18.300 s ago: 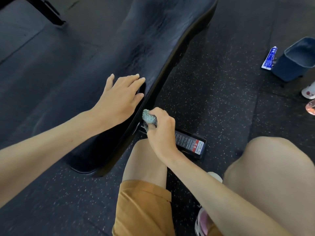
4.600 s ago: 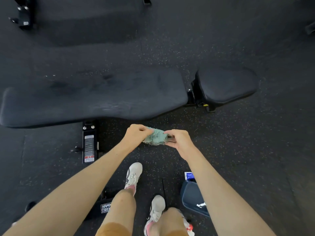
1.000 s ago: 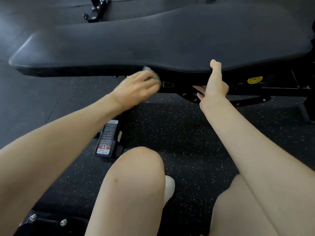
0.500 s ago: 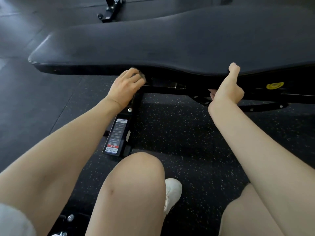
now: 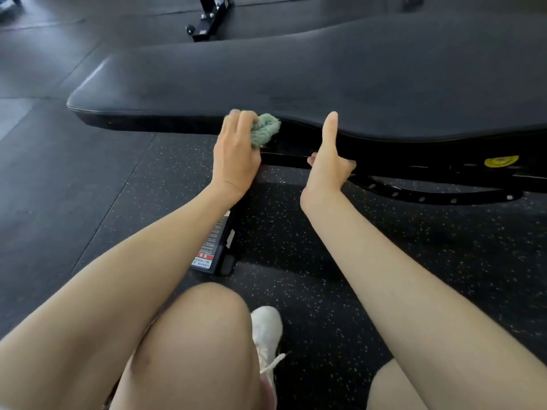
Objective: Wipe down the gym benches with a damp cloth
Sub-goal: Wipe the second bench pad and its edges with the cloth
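Observation:
A long black padded gym bench (image 5: pixel 296 75) runs across the upper half of the view, its near side edge facing me. My left hand (image 5: pixel 236 152) grips a bunched green cloth (image 5: pixel 265 128) and holds it against that near edge. My right hand (image 5: pixel 328 161) grips the same edge just to the right, thumb up on the pad's rim, fingers curled under it and mostly hidden.
The bench's black steel frame (image 5: pixel 429 193) with a row of holes and a yellow knob (image 5: pixel 501 160) lies below the pad at right. A frame foot with a warning label (image 5: pixel 211 247) sits between my arms. Another machine's base (image 5: pixel 207 23) stands beyond. My knees and white shoe (image 5: pixel 266 327) fill the bottom.
My left hand has slid right along the bench's near edge, and the green cloth now shows past its fingers. The view has shifted so the bench's left end sits further right.

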The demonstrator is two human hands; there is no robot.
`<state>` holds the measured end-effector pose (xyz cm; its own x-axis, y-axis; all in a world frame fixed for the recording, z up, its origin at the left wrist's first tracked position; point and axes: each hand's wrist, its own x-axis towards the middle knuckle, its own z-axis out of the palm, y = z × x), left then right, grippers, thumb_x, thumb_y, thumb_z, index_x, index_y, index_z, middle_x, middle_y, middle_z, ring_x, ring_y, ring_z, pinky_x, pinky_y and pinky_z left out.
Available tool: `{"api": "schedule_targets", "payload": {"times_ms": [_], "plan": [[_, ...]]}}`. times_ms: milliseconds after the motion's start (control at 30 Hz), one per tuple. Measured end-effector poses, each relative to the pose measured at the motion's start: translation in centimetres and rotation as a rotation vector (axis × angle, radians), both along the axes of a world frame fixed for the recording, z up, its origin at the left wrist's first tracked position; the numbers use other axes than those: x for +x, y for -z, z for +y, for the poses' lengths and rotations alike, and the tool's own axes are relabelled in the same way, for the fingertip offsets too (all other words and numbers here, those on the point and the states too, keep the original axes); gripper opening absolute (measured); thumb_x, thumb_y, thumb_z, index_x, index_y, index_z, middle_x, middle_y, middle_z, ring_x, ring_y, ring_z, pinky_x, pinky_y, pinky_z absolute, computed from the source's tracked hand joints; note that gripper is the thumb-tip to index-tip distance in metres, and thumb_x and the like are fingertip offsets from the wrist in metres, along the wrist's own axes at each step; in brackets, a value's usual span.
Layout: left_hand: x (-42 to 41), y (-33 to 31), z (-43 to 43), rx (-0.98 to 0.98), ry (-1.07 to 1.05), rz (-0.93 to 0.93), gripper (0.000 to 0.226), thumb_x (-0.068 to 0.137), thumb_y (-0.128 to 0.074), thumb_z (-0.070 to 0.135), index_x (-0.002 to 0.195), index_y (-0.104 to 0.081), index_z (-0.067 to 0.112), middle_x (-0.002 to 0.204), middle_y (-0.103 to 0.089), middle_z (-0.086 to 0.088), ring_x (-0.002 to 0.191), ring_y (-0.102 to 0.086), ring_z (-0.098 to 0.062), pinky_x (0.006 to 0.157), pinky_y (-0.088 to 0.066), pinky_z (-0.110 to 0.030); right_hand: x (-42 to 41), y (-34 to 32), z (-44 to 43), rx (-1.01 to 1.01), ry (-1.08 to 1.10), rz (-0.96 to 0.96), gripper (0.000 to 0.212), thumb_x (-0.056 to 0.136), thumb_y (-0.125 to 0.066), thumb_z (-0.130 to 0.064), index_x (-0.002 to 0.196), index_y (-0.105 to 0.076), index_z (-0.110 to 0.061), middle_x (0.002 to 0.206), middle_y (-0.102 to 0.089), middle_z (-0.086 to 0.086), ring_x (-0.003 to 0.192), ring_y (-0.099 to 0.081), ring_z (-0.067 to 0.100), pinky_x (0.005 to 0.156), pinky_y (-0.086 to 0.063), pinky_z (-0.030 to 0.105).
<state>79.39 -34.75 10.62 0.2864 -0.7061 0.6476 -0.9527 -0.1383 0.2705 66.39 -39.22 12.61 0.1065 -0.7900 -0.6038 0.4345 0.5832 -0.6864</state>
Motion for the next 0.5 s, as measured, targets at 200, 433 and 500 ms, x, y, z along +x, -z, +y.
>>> {"api": "schedule_targets", "payload": {"times_ms": [200,433,500], "plan": [[1.5,0.9,0.2,-0.118,-0.187,0.262,0.029,0.070,-0.045,-0.014,0.096,-0.051,-0.005,0.094,-0.048,-0.012,0.079,-0.042,-0.021,0.064,-0.030,-0.012,0.3,0.5,-0.8,0.010,0.071,0.113,0.076,0.075,-0.068,-0.063,0.126,-0.049,-0.009,0.119,-0.064,0.006,0.108,-0.062,0.020,0.096,-0.046,0.036],[4.8,-0.2,2.3,-0.400,-0.573,0.576,0.028,0.076,-0.043,-0.014,0.099,-0.049,0.001,0.102,-0.045,-0.010,0.087,-0.042,-0.015,0.071,-0.033,-0.005,2.3,0.8,1.6,-0.118,0.080,0.203,0.056,0.091,-0.047,-0.061,0.107,-0.056,-0.008,0.100,-0.067,0.013,0.086,-0.065,0.022,0.059,-0.042,0.016],[3.5,0.7,1.9,-0.319,-0.342,0.449,0.024,0.078,-0.050,-0.011,0.102,-0.051,-0.007,0.102,-0.049,-0.016,0.089,-0.042,-0.012,0.072,-0.030,0.000,4.2,0.7,3.3,-0.156,-0.012,0.222,0.054,0.097,-0.040,-0.054,0.103,-0.061,-0.005,0.086,-0.066,0.014,0.074,-0.062,0.021,0.058,-0.044,0.018]]}}
